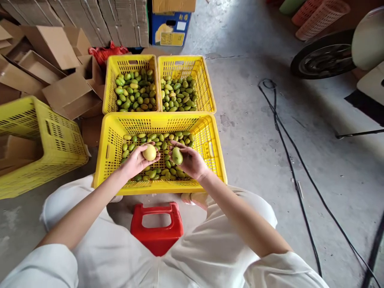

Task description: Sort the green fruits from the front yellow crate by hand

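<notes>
My left hand, palm up, holds a pale yellow mango in its curled fingers. Opposite it, my right hand cradles a green mango, its fingers partly behind the fruit. Both hands are over the near yellow crate, a short gap apart. Scattered across the slatted bottom of that crate are many small green and yellowish mangoes, some hidden by my hands and forearms.
Two more yellow crates of mangoes stand just beyond. At left are a tilted yellow crate and cardboard boxes. A red plastic stool is between my legs. Black cable and a wheel are at right.
</notes>
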{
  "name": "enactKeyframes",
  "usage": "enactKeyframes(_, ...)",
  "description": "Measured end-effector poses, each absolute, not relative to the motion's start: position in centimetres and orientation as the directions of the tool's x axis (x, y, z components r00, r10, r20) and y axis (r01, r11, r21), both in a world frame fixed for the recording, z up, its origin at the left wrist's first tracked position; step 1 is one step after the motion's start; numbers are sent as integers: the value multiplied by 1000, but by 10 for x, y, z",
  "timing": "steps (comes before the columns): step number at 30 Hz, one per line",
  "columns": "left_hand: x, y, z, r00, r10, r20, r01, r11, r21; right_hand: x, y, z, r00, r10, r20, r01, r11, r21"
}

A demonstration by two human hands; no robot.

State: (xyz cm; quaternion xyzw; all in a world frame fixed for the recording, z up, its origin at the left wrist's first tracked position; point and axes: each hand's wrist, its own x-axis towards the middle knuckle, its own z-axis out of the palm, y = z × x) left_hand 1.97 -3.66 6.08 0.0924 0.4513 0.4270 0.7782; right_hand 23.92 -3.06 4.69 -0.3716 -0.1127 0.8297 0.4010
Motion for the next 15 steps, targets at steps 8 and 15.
enactKeyframes(8,12,-35,59,280,862,-423,-519,506,689,263,-33,46,-472,710,-523,-554,-700,-450)
enactKeyframes(15,9,-29,59,190,775,-603,-367,625,689,274,-47,24,-363,634,-682,-489,-753,-440)
